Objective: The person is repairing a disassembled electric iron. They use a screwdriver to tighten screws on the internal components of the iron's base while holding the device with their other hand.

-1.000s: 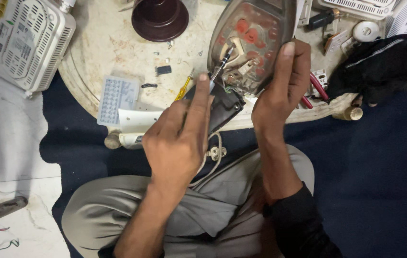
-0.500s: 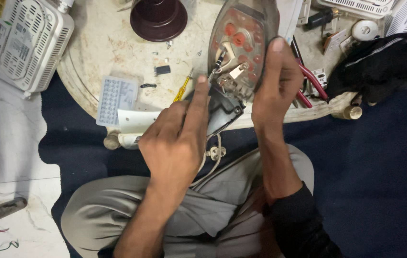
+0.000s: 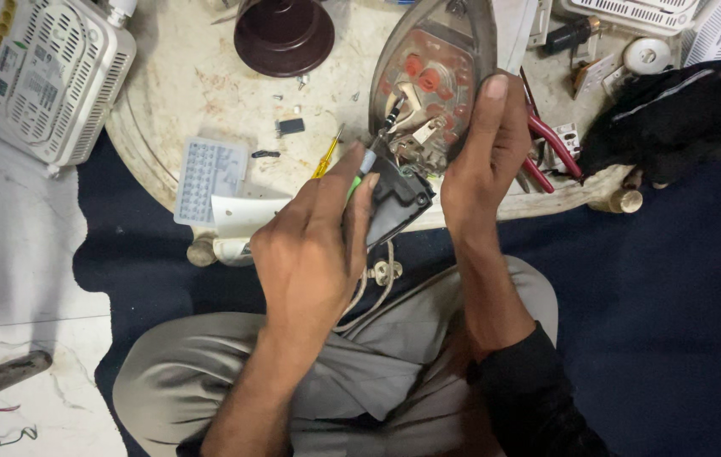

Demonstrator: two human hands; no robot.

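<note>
The opened iron (image 3: 432,89) lies at the near edge of the round surface (image 3: 182,93), its right side clasped by the right hand (image 3: 483,156), while the left hand (image 3: 314,245) grips a screwdriver (image 3: 381,140) whose tip sits in its wiring, red pliers (image 3: 546,144) just beside.

I saw a round, stained cream stone table (image 3: 199,85) on dark blue carpet (image 3: 682,279). On it lay a dark brown domed base (image 3: 284,34), a small grey keypad (image 3: 212,169), red-handled pliers (image 3: 551,144) and the opened iron soleplate (image 3: 432,85).
</note>
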